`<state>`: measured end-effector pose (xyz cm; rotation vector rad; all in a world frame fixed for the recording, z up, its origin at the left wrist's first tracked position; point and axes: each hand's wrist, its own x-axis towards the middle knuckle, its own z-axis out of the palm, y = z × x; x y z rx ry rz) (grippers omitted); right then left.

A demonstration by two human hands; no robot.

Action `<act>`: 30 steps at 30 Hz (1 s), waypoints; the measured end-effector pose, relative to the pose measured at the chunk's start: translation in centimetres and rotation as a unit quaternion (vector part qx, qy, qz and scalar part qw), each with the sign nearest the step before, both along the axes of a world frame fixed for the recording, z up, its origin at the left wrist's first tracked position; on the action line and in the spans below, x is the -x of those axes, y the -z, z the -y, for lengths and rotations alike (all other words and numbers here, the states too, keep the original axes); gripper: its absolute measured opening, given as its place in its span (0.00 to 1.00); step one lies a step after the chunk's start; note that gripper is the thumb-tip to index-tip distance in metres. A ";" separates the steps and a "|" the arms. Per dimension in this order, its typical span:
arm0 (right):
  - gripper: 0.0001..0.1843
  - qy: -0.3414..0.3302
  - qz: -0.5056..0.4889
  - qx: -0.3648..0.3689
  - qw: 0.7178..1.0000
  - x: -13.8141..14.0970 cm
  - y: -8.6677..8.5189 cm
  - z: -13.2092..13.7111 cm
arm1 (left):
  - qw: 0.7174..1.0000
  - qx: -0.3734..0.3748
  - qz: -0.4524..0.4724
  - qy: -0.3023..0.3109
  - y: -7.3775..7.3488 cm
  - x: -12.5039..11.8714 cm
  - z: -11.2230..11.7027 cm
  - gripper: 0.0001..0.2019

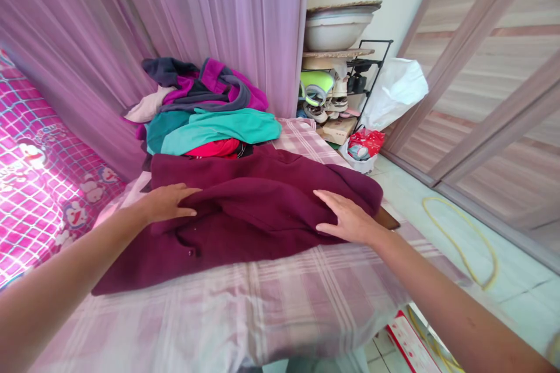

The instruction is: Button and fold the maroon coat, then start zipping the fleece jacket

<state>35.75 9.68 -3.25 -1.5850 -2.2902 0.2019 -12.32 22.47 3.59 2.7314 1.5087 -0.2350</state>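
Well apart, left hand [171, 203] and right hand [349, 220], grip spread, overlap maroon garment's [258, 210] edges.

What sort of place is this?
Probably a room in someone's home: a maroon fabric garment and a heap of colourful clothes on a pink-and-white checked cloth, a pale purple fabric curtain, and pale shoes on a black metal rack.
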 end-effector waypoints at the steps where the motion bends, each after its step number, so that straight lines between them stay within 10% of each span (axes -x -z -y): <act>1: 0.45 -0.002 0.003 -0.024 1.000 0.1 0.1 0.2 | 1.000 0.012 0.021 -0.008 0.2 0.9 0.4 0.37; 7: 0.17 -0.048 0.046 -0.136 0.989 0.9 0.5 0.3 | 0.989 0.048 0.085 -0.108 -0.2 3.4 2.4 0.33; 16: 0.18 0.106 0.005 -0.238 0.965 -0.5 0.0 -0.3 | 0.958 -0.242 0.092 -0.125 -8.1 4.6 3.2 0.40; 19: 0.17 0.039 0.056 -0.213 0.975 -0.4 1.3 0.3 | 0.983 -0.166 0.014 -0.082 -5.8 6.2 5.5 0.40; 25: 0.17 -0.026 0.093 -0.200 0.975 1.0 1.8 1.1 | 0.993 -0.099 0.035 -0.043 3.6 8.2 9.9 0.25; 30: 0.14 -0.061 0.120 -0.214 0.968 1.6 0.0 1.3 | 0.996 -0.088 0.016 -0.010 3.8 7.3 10.5 0.22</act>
